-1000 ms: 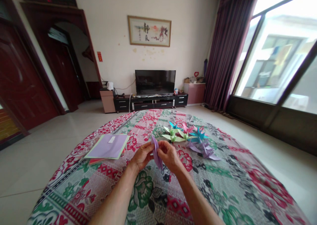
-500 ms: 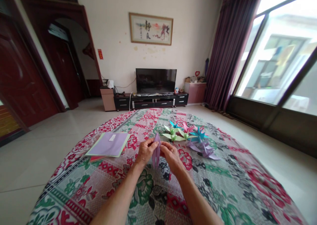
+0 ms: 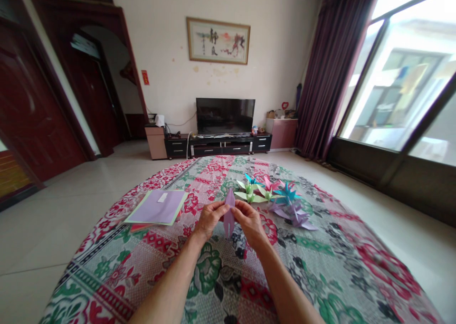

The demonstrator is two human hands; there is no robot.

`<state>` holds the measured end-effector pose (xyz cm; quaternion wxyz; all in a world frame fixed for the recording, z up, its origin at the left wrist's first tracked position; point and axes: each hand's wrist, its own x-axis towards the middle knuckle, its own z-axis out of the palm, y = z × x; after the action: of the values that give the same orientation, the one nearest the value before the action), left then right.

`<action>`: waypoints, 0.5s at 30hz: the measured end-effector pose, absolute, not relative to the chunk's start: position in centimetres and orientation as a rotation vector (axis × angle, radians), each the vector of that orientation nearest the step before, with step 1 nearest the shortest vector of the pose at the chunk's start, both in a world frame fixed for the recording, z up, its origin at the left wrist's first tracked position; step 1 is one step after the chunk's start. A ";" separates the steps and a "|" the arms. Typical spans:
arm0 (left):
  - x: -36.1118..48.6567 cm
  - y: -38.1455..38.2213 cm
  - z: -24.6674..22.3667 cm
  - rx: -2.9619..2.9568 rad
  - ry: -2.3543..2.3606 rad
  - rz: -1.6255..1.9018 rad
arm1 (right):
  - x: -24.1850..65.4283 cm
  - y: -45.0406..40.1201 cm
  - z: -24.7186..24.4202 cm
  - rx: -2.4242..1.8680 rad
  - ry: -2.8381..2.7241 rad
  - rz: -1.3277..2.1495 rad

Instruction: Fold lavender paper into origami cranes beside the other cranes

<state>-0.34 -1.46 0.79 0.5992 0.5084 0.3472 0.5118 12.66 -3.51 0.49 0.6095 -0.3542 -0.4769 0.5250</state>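
Observation:
A narrow piece of folded purple paper (image 3: 230,222), pointed at its top and split at its lower end, is held upright over the table. My left hand (image 3: 211,218) pinches its left side between thumb and fingers. From the right, my right hand (image 3: 248,219) pinches it too, with both thumbs close together at its middle. Just beyond my right hand lie folded paper flowers: green ones (image 3: 250,194), blue ones (image 3: 286,193), a pink one (image 3: 270,185) and purple ones (image 3: 298,215).
A stack of square coloured paper (image 3: 151,209) with a small white slip (image 3: 162,197) on it lies to the left. A patterned cloth (image 3: 149,276) covers the round table. Across the floor stand a television (image 3: 225,116) and low cabinets (image 3: 210,149).
The folded purple paper has turned so its flat face shows more broadly, and it has shifted slightly right. My right thumb has come in closer to the left one.

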 end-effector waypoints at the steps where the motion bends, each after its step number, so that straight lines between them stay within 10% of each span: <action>1: -0.3 -1.5 0.8 1.175 0.815 1.190 | 12.7 -3.5 0.5 -0.826 -1.101 1.191; 15: -0.5 -1.6 1.0 1.098 0.739 1.154 | 13.1 -3.9 -0.1 -0.797 -1.060 1.338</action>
<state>-0.50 -1.64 1.00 0.6387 0.4811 0.3239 0.5057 13.07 -3.85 -0.06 0.5881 -0.3423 -0.4551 0.5743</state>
